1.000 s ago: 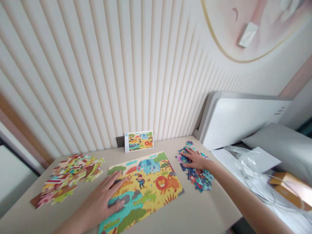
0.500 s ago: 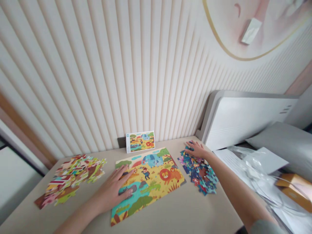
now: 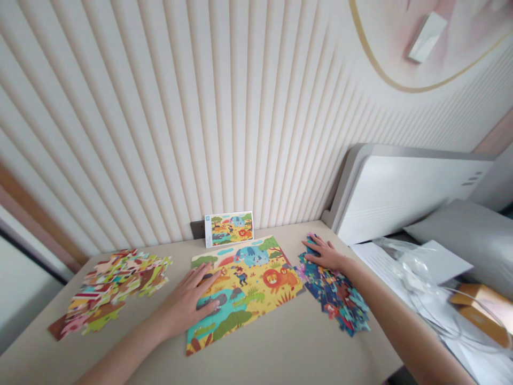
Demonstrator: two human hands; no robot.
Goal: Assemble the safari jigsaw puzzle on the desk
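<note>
An assembled jigsaw puzzle (image 3: 252, 286) with lions, elephants and a crocodile lies flat on the table. My left hand (image 3: 186, 299) rests on its left side, fingers spread and holding nothing. Off to the right is a heap of dark blue puzzle pieces (image 3: 340, 299). On the heap's upper part lies my right hand (image 3: 326, 254), fingers stretched apart, covering some pieces. Behind the puzzle a picture card (image 3: 229, 230) with the same animal scene leans upright against the wall.
A second heap of puzzle pieces (image 3: 116, 289), pink and green, lies on the left of the table (image 3: 256, 358). Beyond the right edge are a grey-white headboard (image 3: 401, 198), papers, a clear plastic bag (image 3: 412, 272), a cable and an orange box (image 3: 484, 313).
The assembled puzzle has turned slightly under my left hand. The blue heap has shifted a little right and toward me, with my right hand still on it. The view has moved slightly.
</note>
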